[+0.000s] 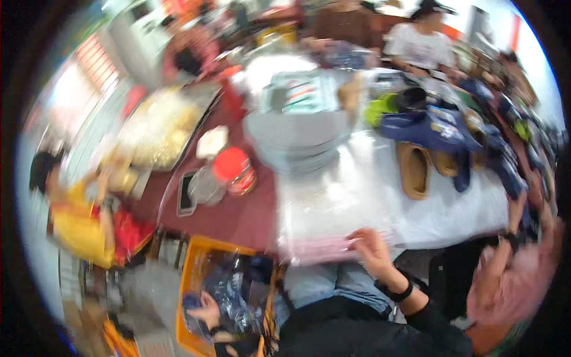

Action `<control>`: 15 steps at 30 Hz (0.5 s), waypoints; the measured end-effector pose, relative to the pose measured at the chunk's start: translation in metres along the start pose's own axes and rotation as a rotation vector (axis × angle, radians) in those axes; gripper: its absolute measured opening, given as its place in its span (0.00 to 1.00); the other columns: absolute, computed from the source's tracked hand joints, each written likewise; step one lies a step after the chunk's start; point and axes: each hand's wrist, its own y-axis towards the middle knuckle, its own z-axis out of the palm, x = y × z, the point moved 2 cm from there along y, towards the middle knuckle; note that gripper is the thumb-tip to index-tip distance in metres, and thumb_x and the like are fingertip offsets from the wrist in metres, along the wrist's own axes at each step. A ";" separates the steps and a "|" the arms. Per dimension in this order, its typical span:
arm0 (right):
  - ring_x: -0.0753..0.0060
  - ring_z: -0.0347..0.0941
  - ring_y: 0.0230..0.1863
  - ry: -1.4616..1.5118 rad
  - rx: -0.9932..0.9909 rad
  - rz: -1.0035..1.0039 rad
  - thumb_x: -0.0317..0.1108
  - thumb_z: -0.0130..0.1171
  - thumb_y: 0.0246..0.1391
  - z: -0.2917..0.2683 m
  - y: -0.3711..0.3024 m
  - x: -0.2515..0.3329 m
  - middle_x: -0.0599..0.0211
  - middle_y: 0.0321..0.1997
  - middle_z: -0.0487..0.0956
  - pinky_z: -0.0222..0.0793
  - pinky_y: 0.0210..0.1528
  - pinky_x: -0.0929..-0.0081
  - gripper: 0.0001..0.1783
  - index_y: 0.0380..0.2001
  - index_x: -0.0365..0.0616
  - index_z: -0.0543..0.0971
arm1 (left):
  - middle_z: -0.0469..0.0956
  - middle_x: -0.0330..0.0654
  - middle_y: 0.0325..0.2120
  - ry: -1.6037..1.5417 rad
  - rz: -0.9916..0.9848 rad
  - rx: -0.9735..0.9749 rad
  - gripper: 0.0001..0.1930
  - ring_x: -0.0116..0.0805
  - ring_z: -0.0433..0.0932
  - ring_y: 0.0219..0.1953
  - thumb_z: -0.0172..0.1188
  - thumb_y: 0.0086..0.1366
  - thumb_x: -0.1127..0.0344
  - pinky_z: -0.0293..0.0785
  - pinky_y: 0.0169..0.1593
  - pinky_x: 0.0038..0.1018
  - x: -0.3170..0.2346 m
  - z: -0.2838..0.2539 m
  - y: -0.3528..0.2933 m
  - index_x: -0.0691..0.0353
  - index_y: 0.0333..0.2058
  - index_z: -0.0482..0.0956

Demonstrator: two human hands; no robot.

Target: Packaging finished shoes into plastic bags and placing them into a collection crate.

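Inside a yellow-orange crate (185, 297) at the lower left, my left hand (206, 310) curls against a dark blue bagged item (193, 304); blur hides its exact kind. Several more dark items in clear plastic (238, 285) fill the crate. My right hand (372, 253), a black band on its wrist, hovers at the table's near edge with fingers stretched out and nothing in them. Just left of it lies a stack of clear plastic bags (327, 229) with a pinkish near edge.
Grey curved sheets (297, 140) are stacked mid-table. Navy and brown clogs (414, 172) lie on the right. Left of centre are a red-lidded jar (235, 169), a clear round container (207, 185) and a phone (187, 193). People sit around the table, one close on my right (505, 279).
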 end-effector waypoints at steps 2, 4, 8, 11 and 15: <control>0.72 0.76 0.41 0.071 0.083 0.004 0.29 0.50 0.58 0.021 0.002 0.005 0.59 0.46 0.76 0.70 0.44 0.74 0.15 0.48 0.38 0.67 | 0.72 0.45 0.42 0.379 0.065 0.505 0.24 0.37 0.72 0.41 0.52 0.63 0.50 0.72 0.46 0.30 -0.047 -0.008 0.051 0.59 0.52 0.66; 0.67 0.76 0.41 -0.113 0.058 0.011 0.31 0.51 0.58 0.014 0.003 0.004 0.58 0.47 0.75 0.70 0.46 0.70 0.17 0.49 0.39 0.67 | 0.70 0.43 0.40 0.666 0.388 0.575 0.18 0.33 0.70 0.39 0.49 0.65 0.55 0.70 0.44 0.26 0.031 0.052 -0.069 0.61 0.48 0.67; 0.65 0.75 0.42 -0.132 -0.012 0.016 0.33 0.51 0.58 0.009 0.006 0.015 0.58 0.47 0.75 0.69 0.46 0.69 0.17 0.49 0.41 0.67 | 0.66 0.46 0.54 1.166 0.684 1.149 0.19 0.46 0.66 0.53 0.40 0.70 0.58 0.65 0.54 0.37 0.108 0.096 -0.155 0.58 0.56 0.64; 0.64 0.75 0.42 -0.164 -0.042 -0.019 0.34 0.52 0.58 0.007 0.011 0.010 0.58 0.47 0.75 0.69 0.45 0.68 0.17 0.49 0.41 0.67 | 0.69 0.44 0.44 1.336 0.902 1.627 0.15 0.35 0.68 0.47 0.48 0.66 0.65 0.64 0.53 0.30 0.174 0.091 -0.194 0.67 0.48 0.66; 0.58 0.73 0.45 -0.307 -0.125 0.006 0.35 0.54 0.55 -0.018 0.019 -0.004 0.57 0.49 0.73 0.67 0.48 0.64 0.18 0.48 0.41 0.68 | 0.64 0.52 0.54 1.520 1.355 2.290 0.19 0.55 0.59 0.59 0.56 0.60 0.55 0.49 0.63 0.48 0.239 0.078 -0.240 0.59 0.46 0.74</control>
